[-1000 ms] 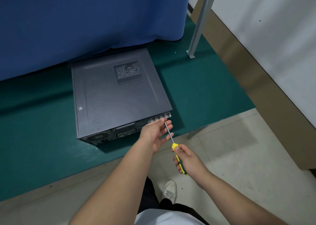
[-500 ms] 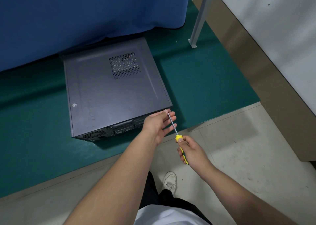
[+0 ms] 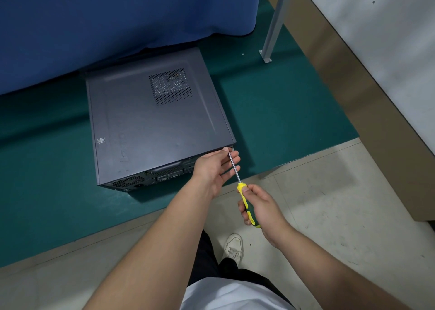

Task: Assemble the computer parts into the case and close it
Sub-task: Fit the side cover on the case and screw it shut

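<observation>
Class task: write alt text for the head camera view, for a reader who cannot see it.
A right hand holds a yellow-and-green screwdriver with its tip at the rear corner of a closed grey computer case, while the left hand steadies the shaft. The case lies on a green mat.

One case, one screwdriver, two hands.

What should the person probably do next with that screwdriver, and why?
Probably turn the screwdriver: its tip sits at the computer case's rear corner, the right hand grips the handle, the left hand steadies the shaft, and the side panel already lies closed.
</observation>
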{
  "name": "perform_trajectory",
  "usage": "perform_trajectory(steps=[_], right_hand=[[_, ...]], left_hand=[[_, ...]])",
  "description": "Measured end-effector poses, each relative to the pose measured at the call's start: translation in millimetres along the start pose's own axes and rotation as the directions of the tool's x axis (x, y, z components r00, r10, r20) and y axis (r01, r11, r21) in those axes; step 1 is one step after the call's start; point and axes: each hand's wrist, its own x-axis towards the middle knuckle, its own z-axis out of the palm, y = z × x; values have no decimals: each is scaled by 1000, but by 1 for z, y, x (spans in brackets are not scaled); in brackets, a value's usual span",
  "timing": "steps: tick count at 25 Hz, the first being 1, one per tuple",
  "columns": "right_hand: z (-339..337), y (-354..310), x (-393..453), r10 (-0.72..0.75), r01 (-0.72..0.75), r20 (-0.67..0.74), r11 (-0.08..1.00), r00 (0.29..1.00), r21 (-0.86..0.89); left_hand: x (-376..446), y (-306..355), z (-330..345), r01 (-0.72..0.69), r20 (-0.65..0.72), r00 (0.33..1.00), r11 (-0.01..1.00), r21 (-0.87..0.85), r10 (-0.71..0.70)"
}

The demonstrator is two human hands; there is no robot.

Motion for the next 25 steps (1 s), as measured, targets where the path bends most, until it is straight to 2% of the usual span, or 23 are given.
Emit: perform_trajectory(steps=[7,12,14,17,20,22,25], right_hand=[[-3,-5,-1,79,-82,21,982,997,171],[-6,-5,0,230,-291,194,868,954,402],[-5,-4,-1,194,-246,169,892,966,380],[-3,-1,-5,53,-67,52,946,997,317],[4,2,-10,-51,55,-29,990,998,130],[7,1,-8,-58,65,-104,996,993,66],[3,-5,-5,50,-35,-73,979,996,200]], left_hand=[[-5,-4,0,-14,18,1000,999,33,13],[-15,-15,-1,0,109,994,999,41,-4],[-15,-16,0,-29,89,996,998,48,25],[-15,-13,3,-59,16,998,996,68,58],[-16,-14,7,-107,-92,988,984,144,121],[-16,-16,10,-142,-122,978,971,193,168],[-19,-11,10,-106,-23,993,979,174,112]])
